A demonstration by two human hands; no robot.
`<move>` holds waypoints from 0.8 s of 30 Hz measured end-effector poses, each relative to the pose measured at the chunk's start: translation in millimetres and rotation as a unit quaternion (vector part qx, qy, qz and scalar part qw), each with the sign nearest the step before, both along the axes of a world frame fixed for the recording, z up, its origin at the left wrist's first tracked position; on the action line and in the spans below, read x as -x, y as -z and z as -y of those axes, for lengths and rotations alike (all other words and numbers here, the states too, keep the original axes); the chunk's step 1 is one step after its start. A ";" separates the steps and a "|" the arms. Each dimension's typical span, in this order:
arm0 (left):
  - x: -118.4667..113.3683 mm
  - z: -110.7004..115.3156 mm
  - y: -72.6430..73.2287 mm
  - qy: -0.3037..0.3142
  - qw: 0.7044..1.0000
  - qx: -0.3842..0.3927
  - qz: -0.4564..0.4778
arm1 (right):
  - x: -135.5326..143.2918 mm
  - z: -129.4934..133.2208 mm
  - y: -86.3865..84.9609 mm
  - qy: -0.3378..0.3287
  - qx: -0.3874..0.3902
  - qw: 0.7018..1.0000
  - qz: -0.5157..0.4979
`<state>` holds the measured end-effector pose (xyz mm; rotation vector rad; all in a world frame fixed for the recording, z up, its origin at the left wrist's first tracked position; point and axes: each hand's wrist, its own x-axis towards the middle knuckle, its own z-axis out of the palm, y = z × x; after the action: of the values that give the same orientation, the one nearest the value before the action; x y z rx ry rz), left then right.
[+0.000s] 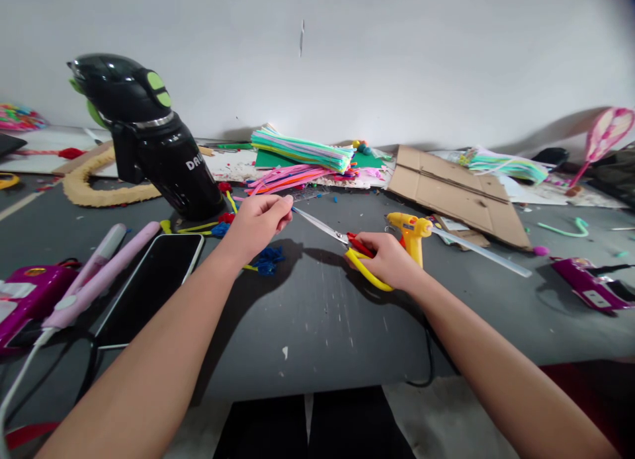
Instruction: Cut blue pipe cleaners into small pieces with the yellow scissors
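Observation:
My right hand (384, 257) is closed around the yellow and red handles of a pair of scissors (323, 226). Their blades point left, and the tips reach my left hand (262, 222). That hand is pinched, thumb against fingers. A speck of blue shows between its fingertips and the blade tips, too small to name. Below the left wrist lies a crumpled blue bundle (268, 260) on a yellow stem. Just behind the right hand rests a yellow glue gun (411, 231) with a clear glue stick (483, 252) in its back.
Left of my hands stand a black bottle (173, 161), a phone (151, 290) and a pink hair straightener (102, 277). Along the wall lie pastel pipe cleaners (302, 151), pink ones (290, 176) and cardboard (454, 191). A purple device (592, 284) is at the right.

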<state>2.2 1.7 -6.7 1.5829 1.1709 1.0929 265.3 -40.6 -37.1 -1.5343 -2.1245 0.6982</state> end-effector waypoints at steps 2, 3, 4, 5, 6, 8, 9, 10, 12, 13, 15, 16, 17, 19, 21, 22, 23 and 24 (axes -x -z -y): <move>0.1 0.1 -0.2 0.000 1.000 0.002 -0.001 | 0.3 -0.1 0.4 0.002 0.000 1.000 0.002; 0.2 0.2 -0.3 0.000 1.000 0.003 0.000 | 0.5 -0.1 0.4 0.002 -0.001 1.000 0.003; 0.3 0.2 -0.4 -0.001 1.000 0.005 0.001 | 0.7 0.1 0.5 0.002 -0.001 1.000 0.004; 0.4 0.2 -0.5 -0.002 1.000 0.005 0.003 | 0.8 0.4 0.5 0.001 -0.002 1.000 0.004; 0.5 0.2 -0.5 -0.003 1.000 0.006 0.006 | 1.0 0.7 0.6 0.001 -0.002 1.000 0.004; 0.6 0.1 -0.6 -0.004 1.000 0.005 0.007 | 1.3 1.4 0.7 0.005 -0.003 1.000 0.004; 0.6 0.0 -0.6 -0.005 1.000 0.003 0.007 | 1.3 1.7 0.8 0.006 -0.003 1.000 0.004; 0.5 0.0 -0.7 -0.005 1.000 0.002 0.006 | 1.3 1.9 0.9 0.007 -0.003 1.000 0.004; 0.3 -0.1 -0.9 -0.005 1.000 0.003 0.007 | 1.2 2.1 1.0 0.005 -0.004 1.000 0.005; 0.2 -0.1 -1.2 -0.004 1.000 0.003 0.009 | 1.1 2.0 1.0 0.003 -0.005 1.000 0.004; -0.1 0.0 -1.6 -0.001 1.000 0.006 0.013 | 1.0 1.8 1.2 -0.003 -0.007 1.000 0.002; -0.2 0.0 -1.7 -0.001 1.000 0.005 0.014 | 1.1 1.7 1.4 -0.004 -0.008 1.000 0.001; -0.4 0.1 -1.7 -0.001 1.000 0.005 0.013 | 1.2 1.6 1.7 -0.004 -0.008 1.000 -0.001; -0.5 0.1 -1.5 -0.002 1.000 0.004 0.012 | 1.5 1.8 2.3 0.000 -0.006 1.000 -0.005; -0.4 -0.1 -1.0 -0.004 1.000 0.004 0.011 | 1.7 2.3 2.8 0.003 -0.003 1.000 -0.010; -0.3 -0.1 -0.7 -0.004 1.000 0.004 0.010 | 1.8 2.6 2.8 0.003 -0.001 1.000 -0.013; -0.2 -0.2 -0.5 -0.003 1.000 0.004 0.010 | 1.8 2.9 2.8 0.003 0.002 1.000 -0.017; -0.1 -0.1 -0.3 -0.002 1.000 0.003 0.009 | 1.8 3.2 2.6 0.002 0.005 1.000 -0.021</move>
<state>2.3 1.9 -6.4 1.5637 1.1646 1.1039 263.5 -43.8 -39.6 -1.5163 -2.0894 0.7328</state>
